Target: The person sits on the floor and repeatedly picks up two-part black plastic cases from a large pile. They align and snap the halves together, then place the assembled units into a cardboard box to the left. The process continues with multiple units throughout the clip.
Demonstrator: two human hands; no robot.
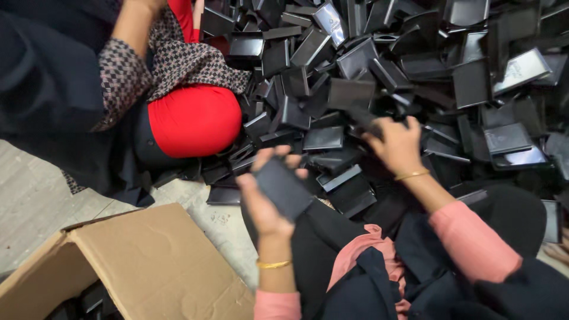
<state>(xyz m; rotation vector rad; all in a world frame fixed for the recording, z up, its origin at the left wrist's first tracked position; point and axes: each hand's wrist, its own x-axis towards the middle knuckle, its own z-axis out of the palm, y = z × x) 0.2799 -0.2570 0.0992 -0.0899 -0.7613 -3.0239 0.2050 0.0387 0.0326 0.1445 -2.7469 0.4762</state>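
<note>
A: Left hand [267, 198]?
B: Palm up, a flat black case [284, 188] lying across it; thumb on its near edge, fingertips curled over its far edge. Gripping.

A: Right hand [396, 144]?
B: Down on the heap of black cases [415, 65], fingers closed around one dark piece [363, 120] at the heap's near edge.

A: Surroundings?
B: An open cardboard box [148, 266] near left; another person's patterned sleeve [121, 74] beyond.

A packing workshop floor: a huge heap of black plastic cases [415, 65] beside a cardboard carton [148, 266].
</note>
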